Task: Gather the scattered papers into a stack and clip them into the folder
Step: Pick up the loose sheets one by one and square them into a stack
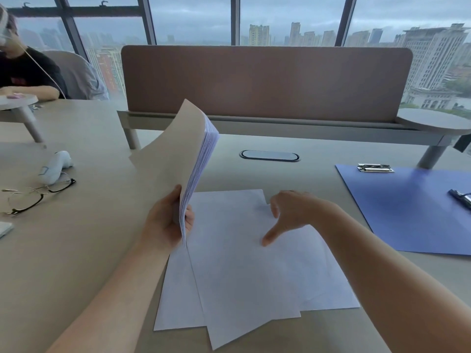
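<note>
Our left hand (168, 220) pinches the floppy gathered stack (188, 159) upright by its lower edge while our right hand (288, 215), fingers loosely curled and holding nothing, reaches onto the thin, slippery loose sheets (242, 271) fanned on the desk (89, 250), the open blue folder (407, 207) well apart at right.
</note>
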Action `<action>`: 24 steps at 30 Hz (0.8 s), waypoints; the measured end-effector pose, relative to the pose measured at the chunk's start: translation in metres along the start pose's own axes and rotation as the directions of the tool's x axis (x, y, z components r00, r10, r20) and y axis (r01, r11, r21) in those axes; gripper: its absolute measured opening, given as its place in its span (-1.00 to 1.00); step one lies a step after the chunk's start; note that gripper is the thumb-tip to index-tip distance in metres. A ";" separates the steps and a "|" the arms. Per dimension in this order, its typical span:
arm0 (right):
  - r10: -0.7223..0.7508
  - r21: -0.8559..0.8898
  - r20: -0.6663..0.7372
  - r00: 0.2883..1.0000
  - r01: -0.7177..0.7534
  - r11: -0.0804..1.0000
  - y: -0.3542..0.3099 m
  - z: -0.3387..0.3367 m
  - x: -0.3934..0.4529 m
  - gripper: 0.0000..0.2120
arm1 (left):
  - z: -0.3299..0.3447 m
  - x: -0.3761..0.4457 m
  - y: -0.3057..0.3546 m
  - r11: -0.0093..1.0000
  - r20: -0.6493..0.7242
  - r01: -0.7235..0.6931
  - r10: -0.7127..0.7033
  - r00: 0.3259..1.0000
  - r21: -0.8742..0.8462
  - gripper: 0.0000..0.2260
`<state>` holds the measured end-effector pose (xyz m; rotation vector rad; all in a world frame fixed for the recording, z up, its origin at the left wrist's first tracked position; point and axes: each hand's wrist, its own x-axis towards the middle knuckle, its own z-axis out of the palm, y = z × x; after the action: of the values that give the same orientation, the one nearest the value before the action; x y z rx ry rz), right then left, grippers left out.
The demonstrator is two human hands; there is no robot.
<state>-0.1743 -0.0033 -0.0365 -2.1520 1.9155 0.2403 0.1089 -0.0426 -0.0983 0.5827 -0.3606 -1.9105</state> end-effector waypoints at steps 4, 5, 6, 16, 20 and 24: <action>-0.035 0.048 -0.004 0.999 0.036 0.998 0.003 0.003 0.005 0.02 | 0.003 -0.003 0.000 1.000 0.008 0.001 -0.001 1.000 0.021 -0.88; -0.046 0.057 0.004 0.999 0.045 0.997 0.002 0.003 0.007 0.06 | 0.004 -0.003 -0.001 1.000 0.001 0.004 -0.004 1.000 0.027 -0.84; -0.057 0.058 0.015 0.998 0.056 0.997 0.002 0.002 0.008 0.07 | 0.004 -0.004 -0.001 1.000 -0.007 0.005 -0.004 1.000 0.023 -0.81; -0.053 -0.109 0.091 0.994 0.063 0.992 -0.013 -0.011 0.019 -0.09 | 0.016 -0.013 -0.003 1.000 -0.045 -0.018 0.019 0.999 0.023 -0.76; -0.119 -0.032 0.034 0.992 0.120 0.992 -0.013 -0.016 0.015 -0.41 | 0.014 -0.013 0.002 1.000 -0.058 -0.019 0.020 0.998 0.019 -0.76; -0.122 0.143 -0.069 0.990 0.131 0.981 0.005 -0.028 0.004 -0.76 | 0.014 -0.017 0.009 0.996 -0.041 -0.083 0.082 0.996 -0.031 -0.74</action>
<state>-0.1801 -0.0161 -0.0113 -2.1938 1.7583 0.0104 0.1136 -0.0308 -0.0782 0.5749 -0.3229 -1.8200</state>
